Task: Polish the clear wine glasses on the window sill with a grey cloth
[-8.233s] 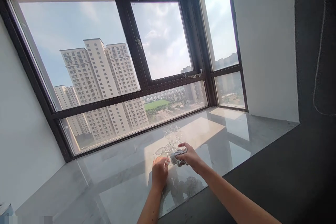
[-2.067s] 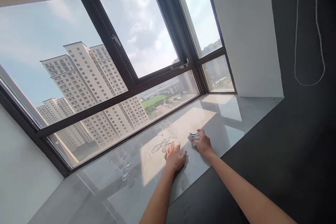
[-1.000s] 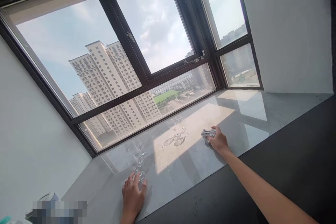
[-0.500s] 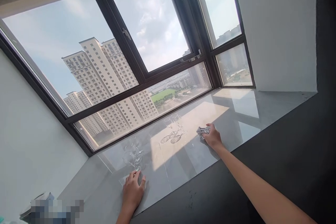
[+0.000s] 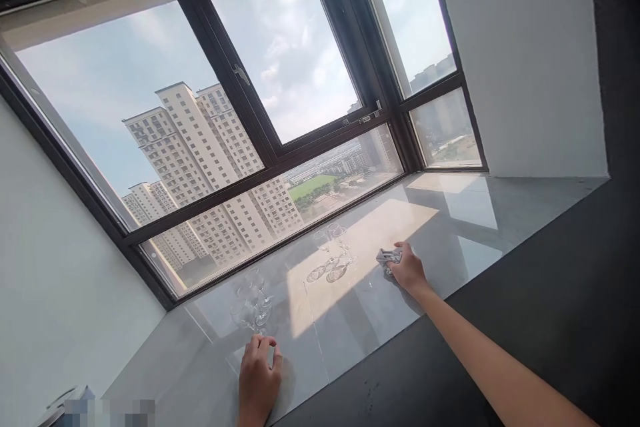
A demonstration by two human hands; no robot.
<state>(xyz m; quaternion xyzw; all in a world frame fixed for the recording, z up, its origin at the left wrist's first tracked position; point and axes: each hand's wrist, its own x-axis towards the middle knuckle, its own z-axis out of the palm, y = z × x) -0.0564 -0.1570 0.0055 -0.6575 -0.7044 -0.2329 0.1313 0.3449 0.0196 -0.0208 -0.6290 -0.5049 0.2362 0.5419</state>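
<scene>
My right hand (image 5: 407, 270) is closed on a crumpled grey-white cloth (image 5: 389, 259) and presses it to the glossy grey sill (image 5: 350, 320). Close to the sill's front edge is my left hand (image 5: 260, 373), its fingers curled and the thumb bent toward them. What lies inside its grip, if anything, I cannot make out. Just beyond its fingertips stand several clear stemmed glasses (image 5: 263, 312), hard to see against the shiny surface. Farther back, more clear stemmed glasses (image 5: 336, 240) stand in the sunlit patch and cast rounded shadows.
A dark-framed window (image 5: 273, 157) rises behind the sill, with tall buildings (image 5: 195, 140) outside. White walls (image 5: 65, 247) flank it. At the lower left lies a partly blurred object (image 5: 75, 403). Dark floor or shadow (image 5: 500, 320) lies below the sill's front edge.
My left hand has drawn back toward me and slightly right, away from the near glasses. My right hand with the cloth stays almost in place. The view has shifted a little.
</scene>
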